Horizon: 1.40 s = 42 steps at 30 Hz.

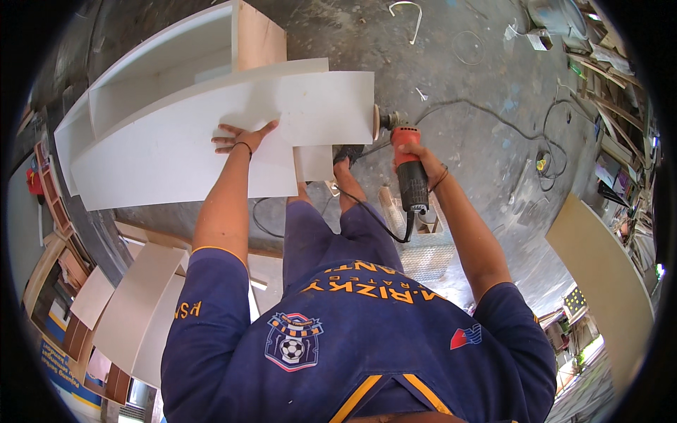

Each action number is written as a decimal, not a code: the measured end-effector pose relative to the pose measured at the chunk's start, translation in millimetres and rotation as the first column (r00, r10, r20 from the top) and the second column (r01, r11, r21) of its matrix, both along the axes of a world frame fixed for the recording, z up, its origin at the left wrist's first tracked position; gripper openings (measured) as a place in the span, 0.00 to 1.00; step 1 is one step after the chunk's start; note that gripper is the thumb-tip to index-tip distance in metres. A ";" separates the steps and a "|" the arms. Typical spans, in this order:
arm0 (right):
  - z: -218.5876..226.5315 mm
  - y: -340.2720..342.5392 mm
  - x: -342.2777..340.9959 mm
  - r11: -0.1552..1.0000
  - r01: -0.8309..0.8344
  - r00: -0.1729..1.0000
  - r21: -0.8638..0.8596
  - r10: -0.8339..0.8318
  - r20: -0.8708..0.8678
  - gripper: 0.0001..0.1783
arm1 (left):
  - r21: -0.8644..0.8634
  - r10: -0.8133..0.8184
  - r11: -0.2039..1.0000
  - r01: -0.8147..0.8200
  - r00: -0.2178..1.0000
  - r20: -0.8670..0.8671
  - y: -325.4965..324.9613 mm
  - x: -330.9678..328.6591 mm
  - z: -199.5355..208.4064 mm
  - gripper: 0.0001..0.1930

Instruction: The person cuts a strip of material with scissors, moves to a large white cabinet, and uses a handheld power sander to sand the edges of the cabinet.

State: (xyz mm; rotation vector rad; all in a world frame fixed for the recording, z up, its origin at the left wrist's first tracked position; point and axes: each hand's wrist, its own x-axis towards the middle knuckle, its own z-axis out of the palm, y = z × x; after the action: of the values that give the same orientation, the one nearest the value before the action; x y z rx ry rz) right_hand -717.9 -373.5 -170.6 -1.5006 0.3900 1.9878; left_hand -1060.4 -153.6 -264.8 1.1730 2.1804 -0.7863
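Observation:
My left hand (242, 137) lies flat with spread fingers on a white panel (169, 151), whose right end is cut in a step. My right hand (425, 163) is wrapped around the body of a red and black angle grinder (407, 144). The grinder's disc (376, 123) is at the panel's right edge; whether it touches cannot be told. Its black cord (384, 227) hangs from the rear of the tool. Beneath the panel, another white board (310, 67) shows along the far side, over an open white cabinet (166, 70) with a bare wood end.
The grinder's cable (486, 106) winds across the grey floor at the right. Scrap wood (613, 99) is heaped along the far right, near a leaning pale board (599, 275). White panels (137, 303) stand at the lower left. A silvery textured box (423, 257) sits beside my legs.

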 end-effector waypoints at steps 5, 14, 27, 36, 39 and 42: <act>-6.3 7.0 7.7 0.998 0.004 1.000 0.065 -0.002 -0.023 0.22 | -0.007 -0.027 1.000 0.028 0.999 0.041 -0.4 2.6 5.5 0.81; -3.5 35.5 22.7 0.994 -0.035 0.999 0.107 0.037 -0.015 0.20 | -0.053 -0.064 0.997 0.062 0.998 -0.020 1.4 0.7 -0.7 0.81; -7.1 57.4 30.9 0.993 0.005 1.000 0.121 -0.007 0.018 0.18 | -0.049 -0.082 0.995 0.083 0.996 0.021 -0.5 -5.6 -7.2 0.82; -0.7 49.9 27.8 0.994 -0.017 1.000 0.105 0.015 0.026 0.21 | -0.002 -0.015 1.000 0.015 1.000 0.021 0.9 -5.0 -7.0 0.83; -3.7 34.5 20.5 0.994 -0.008 1.000 0.106 0.005 0.024 0.19 | 0.011 -0.011 1.000 0.011 0.999 0.031 0.7 -6.2 -9.4 0.83; -7.8 20.2 11.1 0.997 0.027 0.999 0.078 -0.030 0.043 0.16 | 0.002 -0.009 1.000 0.008 1.000 0.011 2.1 -5.3 -10.8 0.83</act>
State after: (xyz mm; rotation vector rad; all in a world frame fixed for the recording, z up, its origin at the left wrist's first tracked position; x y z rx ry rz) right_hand -706.8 -353.3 -178.4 -1.4797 0.3109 1.9221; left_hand -1065.7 -151.5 -275.6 1.1857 2.1693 -0.7795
